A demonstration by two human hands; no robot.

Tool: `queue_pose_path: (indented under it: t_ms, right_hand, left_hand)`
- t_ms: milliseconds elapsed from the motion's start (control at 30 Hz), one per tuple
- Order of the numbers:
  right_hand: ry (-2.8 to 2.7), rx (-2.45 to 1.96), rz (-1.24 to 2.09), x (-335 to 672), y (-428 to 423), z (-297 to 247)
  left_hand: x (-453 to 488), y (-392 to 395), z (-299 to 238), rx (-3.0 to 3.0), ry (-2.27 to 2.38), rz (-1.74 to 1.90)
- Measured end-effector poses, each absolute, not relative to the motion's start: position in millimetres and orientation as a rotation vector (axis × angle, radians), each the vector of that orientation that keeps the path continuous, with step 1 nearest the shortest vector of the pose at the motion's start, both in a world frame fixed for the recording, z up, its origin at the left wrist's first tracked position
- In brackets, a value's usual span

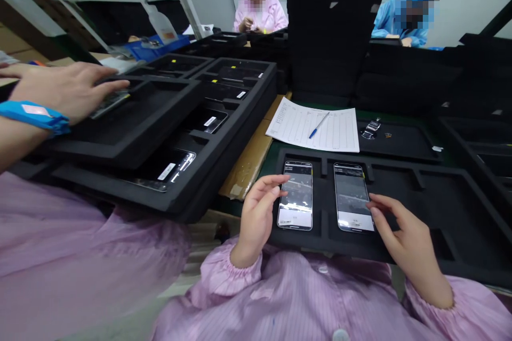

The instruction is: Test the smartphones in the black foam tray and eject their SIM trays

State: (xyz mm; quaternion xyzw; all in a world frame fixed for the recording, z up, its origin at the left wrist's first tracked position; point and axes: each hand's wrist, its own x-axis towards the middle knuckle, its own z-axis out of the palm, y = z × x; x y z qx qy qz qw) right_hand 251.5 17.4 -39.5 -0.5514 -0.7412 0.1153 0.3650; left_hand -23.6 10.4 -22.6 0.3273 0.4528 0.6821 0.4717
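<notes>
Two smartphones lie face up with lit screens in a black foam tray [400, 176] in front of me. My left hand [258, 213] is at the left edge of the left smartphone [296, 197], thumb and fingers a little apart, the fingertips over its edge. Beside the right edge of the right smartphone [352, 200] is my right hand [404, 229], its index finger and thumb slightly apart at the rim. Both phones rest in their slots, and neither hand is closed around one. Whether the fingertips press on the phones I cannot tell.
On the left, a co-worker's hand [60, 85] with a blue wristband reaches over stacked foam trays [240, 133] holding several phones. A paper sheet [292, 128] with a blue pen [319, 125] lies behind my tray. Two people sit beyond black foam stacks [320, 64].
</notes>
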Motion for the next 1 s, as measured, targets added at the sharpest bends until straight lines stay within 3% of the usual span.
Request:
queue_pose_path:
  t_ms: [1000]
  right_hand:
    - [-2.065, -1.189, 0.150, 249.0, 22.7, -35.9]
  left_hand:
    - [-24.4, 11.2, -23.3, 0.819, 1.123, 1.664]
